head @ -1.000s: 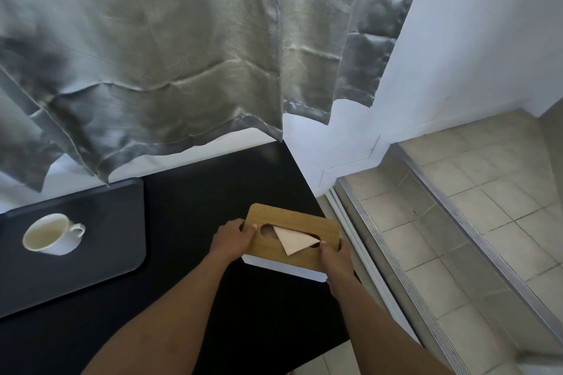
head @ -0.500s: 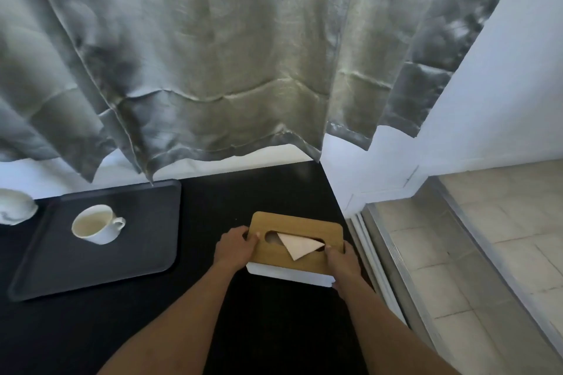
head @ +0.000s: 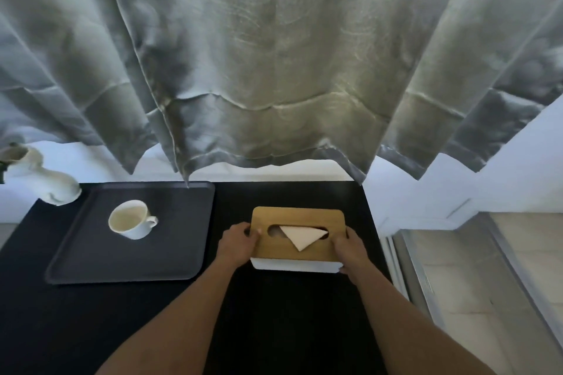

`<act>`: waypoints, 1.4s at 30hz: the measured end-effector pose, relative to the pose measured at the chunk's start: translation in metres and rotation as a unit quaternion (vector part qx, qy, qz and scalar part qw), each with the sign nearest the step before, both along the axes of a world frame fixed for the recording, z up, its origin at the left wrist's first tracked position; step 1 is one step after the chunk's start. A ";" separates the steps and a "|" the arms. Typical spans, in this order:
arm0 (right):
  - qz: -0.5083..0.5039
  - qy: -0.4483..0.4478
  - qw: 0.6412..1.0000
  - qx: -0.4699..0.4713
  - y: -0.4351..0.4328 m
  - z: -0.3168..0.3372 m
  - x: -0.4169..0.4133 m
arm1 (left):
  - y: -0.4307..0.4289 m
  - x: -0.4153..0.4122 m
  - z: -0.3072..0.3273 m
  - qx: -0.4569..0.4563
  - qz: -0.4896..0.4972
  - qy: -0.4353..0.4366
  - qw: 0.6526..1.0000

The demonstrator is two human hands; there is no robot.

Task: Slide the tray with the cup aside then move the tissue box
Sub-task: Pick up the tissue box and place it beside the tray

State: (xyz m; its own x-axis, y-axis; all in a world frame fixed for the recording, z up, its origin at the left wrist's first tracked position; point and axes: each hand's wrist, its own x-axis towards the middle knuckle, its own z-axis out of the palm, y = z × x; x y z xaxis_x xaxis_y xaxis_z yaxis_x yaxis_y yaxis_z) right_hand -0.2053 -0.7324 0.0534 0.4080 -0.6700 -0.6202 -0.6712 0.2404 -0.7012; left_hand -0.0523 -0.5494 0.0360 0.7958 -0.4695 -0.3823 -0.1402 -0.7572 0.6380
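The tissue box [head: 297, 219], white with a wooden lid and a tissue poking out of the slot, sits on the black table [head: 274, 313] right of centre. My left hand [head: 239, 242] grips its left end and my right hand [head: 348, 248] grips its right end. A dark grey tray [head: 170, 253] lies to the left of the box, apart from it, with a white cup [head: 132, 219] standing upright on it, handle to the right.
A white vase [head: 51, 186] stands at the table's back left corner, beside the tray. A grey curtain [head: 274, 55] hangs over the table's back edge. The table's right edge drops to a tiled floor [head: 502, 283] with a metal door track.
The view has swung left, so the whole tray, the cup and the vase now show. Both hands stay on the tissue box, which lies squarer to the table's back edge.
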 end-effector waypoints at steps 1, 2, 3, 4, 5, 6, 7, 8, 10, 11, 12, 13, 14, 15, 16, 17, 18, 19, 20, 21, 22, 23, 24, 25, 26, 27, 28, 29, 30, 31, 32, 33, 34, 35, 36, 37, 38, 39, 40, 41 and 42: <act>0.009 0.004 1.000 -0.012 -0.002 0.000 0.007 | -0.002 0.006 0.000 -0.001 0.000 0.000 1.000; 0.016 0.008 1.000 -0.023 -0.004 0.000 0.012 | -0.004 0.011 -0.001 -0.003 -0.001 0.001 1.000; 0.021 0.011 0.999 -0.032 -0.006 -0.001 0.019 | -0.006 0.018 -0.002 -0.004 0.000 0.004 1.000; 0.025 0.014 0.999 -0.038 -0.008 -0.002 0.026 | -0.008 0.026 -0.004 -0.004 0.001 0.006 1.000; 0.028 0.017 0.999 -0.042 -0.009 -0.002 0.030 | -0.010 0.031 -0.004 -0.005 -0.001 0.008 1.000; 0.032 0.020 0.998 -0.044 -0.011 -0.002 0.033 | -0.011 0.035 -0.004 -0.006 -0.003 0.008 1.000; 0.036 0.023 0.998 -0.045 -0.012 -0.003 0.038 | -0.014 0.040 -0.004 -0.006 -0.003 0.008 1.000; 0.042 0.026 0.998 -0.048 -0.016 -0.005 0.045 | -0.017 0.047 -0.006 -0.006 -0.001 0.007 1.000; 0.053 0.029 0.997 -0.055 -0.022 -0.005 0.056 | -0.022 0.058 -0.008 -0.010 0.002 0.007 1.000; 0.060 0.028 0.996 -0.060 -0.027 -0.006 0.064 | -0.026 0.064 -0.009 -0.013 0.005 0.007 1.000; 0.066 0.027 0.995 -0.066 -0.031 -0.005 0.070 | -0.029 0.069 -0.009 -0.017 0.008 0.004 1.000; 0.069 0.026 0.995 -0.069 -0.035 -0.005 0.077 | -0.032 0.074 -0.010 -0.019 0.013 0.002 1.000; 0.069 0.025 0.995 -0.072 -0.039 -0.006 0.084 | -0.035 0.078 -0.011 -0.020 0.019 -0.002 1.000; 0.068 0.021 0.995 -0.074 -0.042 -0.006 0.089 | -0.038 0.082 -0.012 -0.019 0.024 -0.005 1.000; 0.067 0.017 0.995 -0.076 -0.045 -0.007 0.095 | -0.042 0.086 -0.014 -0.019 0.027 -0.008 0.999; 0.065 0.015 0.995 -0.078 -0.049 -0.007 0.100 | -0.045 0.089 -0.015 -0.019 0.029 -0.009 0.999; 0.062 0.014 0.995 -0.078 -0.052 -0.008 0.105 | -0.048 0.093 -0.016 -0.021 0.030 -0.011 0.999; 0.060 0.014 0.995 -0.076 -0.055 -0.008 0.109 | -0.051 0.097 -0.015 -0.020 0.029 -0.012 0.999; 0.061 0.012 0.995 -0.077 -0.058 -0.009 0.112 | -0.053 0.100 -0.015 -0.020 0.027 -0.015 0.999; 0.064 0.012 0.995 -0.078 -0.061 -0.010 0.116 | -0.057 0.105 -0.015 -0.016 0.027 -0.018 0.999; 0.068 0.009 0.994 -0.081 -0.063 -0.011 0.119 | -0.060 0.109 -0.014 -0.014 0.025 -0.024 0.999; 0.072 0.008 0.994 -0.084 -0.066 -0.012 0.123 | -0.063 0.114 -0.015 -0.009 0.024 -0.029 0.999; 0.074 0.008 0.994 -0.086 -0.069 -0.013 0.126 | -0.066 0.118 -0.016 -0.004 0.020 -0.036 0.999; 0.073 0.008 0.994 -0.086 -0.070 -0.012 0.128 | -0.068 0.121 -0.017 0.001 0.017 -0.042 0.999; 0.071 0.008 0.994 -0.084 -0.072 -0.013 0.131 | -0.070 0.123 -0.018 0.005 0.014 -0.046 0.999; 0.070 0.008 0.994 -0.084 -0.074 -0.015 0.134 | -0.071 0.125 -0.019 0.008 0.013 -0.049 0.999; 0.071 0.010 0.994 -0.083 -0.075 -0.016 0.136 | -0.072 0.127 -0.020 0.009 0.013 -0.052 0.999; 0.072 0.013 0.994 -0.081 -0.076 -0.017 0.138 | -0.074 0.128 -0.020 0.009 0.012 -0.055 0.998; 0.071 0.015 0.994 -0.079 -0.078 -0.019 0.139 | -0.075 0.129 -0.020 0.008 0.012 -0.057 0.998; 0.071 0.017 0.994 -0.078 -0.078 -0.021 0.141 | -0.075 0.131 -0.022 0.009 0.012 -0.058 0.998; 0.073 0.018 0.994 -0.079 -0.080 -0.022 0.142 | -0.076 0.132 -0.023 0.010 0.012 -0.060 0.998; 0.076 0.020 0.994 -0.080 -0.081 -0.023 0.143 | -0.076 0.133 -0.025 0.012 0.011 -0.061 0.998; 0.079 0.022 0.993 -0.079 -0.082 -0.024 0.144 | -0.076 0.133 -0.026 0.012 0.011 -0.063 0.998; 0.080 0.025 0.993 -0.078 -0.083 -0.024 0.145 | -0.076 0.134 -0.027 0.012 0.011 -0.066 0.998; 0.080 0.028 0.993 -0.076 -0.084 -0.026 0.146 | -0.076 0.133 -0.028 0.013 0.012 -0.070 0.997; 0.080 0.031 0.994 -0.074 -0.086 -0.026 0.147 | -0.077 0.133 -0.028 0.013 0.013 -0.074 0.997; 0.080 0.034 0.994 -0.072 -0.087 -0.026 0.148 | -0.078 0.133 -0.028 0.014 0.016 -0.076 0.997; 0.081 0.036 0.993 -0.071 -0.088 -0.026 0.150 | -0.078 0.133 -0.028 0.014 0.018 -0.076 0.997; 0.083 0.038 0.993 -0.073 -0.089 -0.026 0.151 | -0.079 0.134 -0.028 0.013 0.018 -0.075 0.997; 0.085 0.039 0.993 -0.077 -0.089 -0.027 0.152 | -0.079 0.134 -0.028 0.013 0.019 -0.075 0.997; 0.086 0.038 0.992 -0.082 -0.090 -0.027 0.153 | -0.079 0.134 -0.028 0.012 0.019 -0.075 0.997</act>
